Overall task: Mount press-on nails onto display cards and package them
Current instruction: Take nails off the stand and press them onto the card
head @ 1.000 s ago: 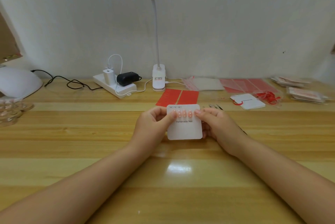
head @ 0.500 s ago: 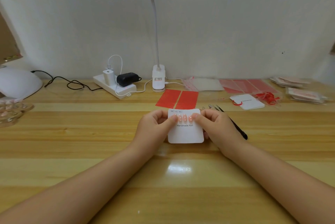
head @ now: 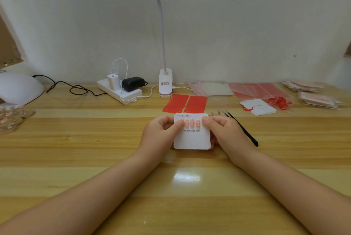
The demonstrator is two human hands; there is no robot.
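While one square white display card (head: 191, 139) printed "Handmade Nail" is held just above the wooden desk (head: 95, 158), it is gripped at its upper corners by both hands: the left hand (head: 161, 132) with thumb curled onto the card's left end, the right hand (head: 224, 130) likewise on the right. Four pink press-on nails (head: 190, 123) are seen in a row between the thumbs. Two red strip sheets (head: 185, 104) lie just behind the card, one pair of black tweezers (head: 243, 130) beside the right hand, and one white clip lamp (head: 165, 82) against the pale wall (head: 247, 35).
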